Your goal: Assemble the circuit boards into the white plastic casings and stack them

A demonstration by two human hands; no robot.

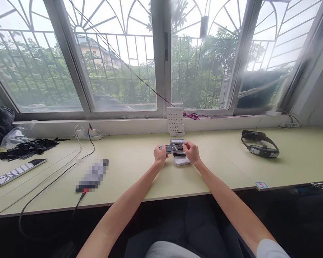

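Observation:
My left hand (159,154) is closed on the left end of a flat dark battery pack (171,148) with white print and silvery edges. It is held slightly tilted above the table. My right hand (191,152) is at the pack's right side, fingertips pinched together; whatever is between them is too small to make out. Beneath and behind the hands lie more flat pieces: a dark one with a pale label (177,141) at the back and a clear-looking, light-edged case (182,160) at the front. The hands partly cover these pieces.
A white perforated block (175,121) stands against the window sill. To the right lies a black head strap (260,145). On the left are a blurred-out device (93,175) on a black cable, a phone-like slab (17,173), black strips (27,149) and a power strip (90,136).

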